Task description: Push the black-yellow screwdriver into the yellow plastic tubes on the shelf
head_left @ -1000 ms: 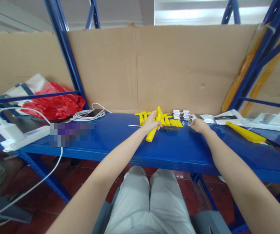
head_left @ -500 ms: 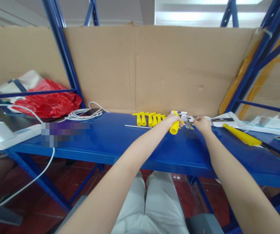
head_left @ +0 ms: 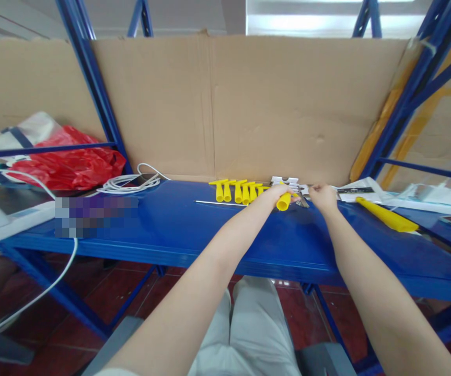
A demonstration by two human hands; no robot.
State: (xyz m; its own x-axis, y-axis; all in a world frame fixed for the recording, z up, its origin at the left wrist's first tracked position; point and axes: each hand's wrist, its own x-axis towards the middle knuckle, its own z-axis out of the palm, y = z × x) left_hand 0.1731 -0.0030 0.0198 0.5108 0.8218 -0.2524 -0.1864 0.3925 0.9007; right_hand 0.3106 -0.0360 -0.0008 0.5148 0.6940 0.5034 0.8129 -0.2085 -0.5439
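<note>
In the head view, your left hand (head_left: 275, 193) reaches across the blue desk (head_left: 170, 222) with its fingers wrapped around a yellow T-shaped plastic handle (head_left: 283, 202). The handle's round, hollow end points toward you, in front of the white stacked pieces (head_left: 280, 180). Your right hand (head_left: 324, 198) is just to the right, its fingers bent inward beside a small metal blade-like piece (head_left: 302, 202); I cannot tell whether they grasp anything.

To the left of your left hand, a row of similar yellow T-shaped pieces (head_left: 245, 194) stands side by side near the cardboard sheet (head_left: 280, 109). A thin metal rod (head_left: 217, 202) lies in front of that row, its right end hidden by your left forearm. Beyond your right hand are a white sheet with a black strip (head_left: 360, 191) and a long yellow tapered piece (head_left: 388, 215). Farther left, you have a coiled white cable (head_left: 131, 184), a red plastic bag (head_left: 74, 162) and a white power strip (head_left: 21, 222).
</note>
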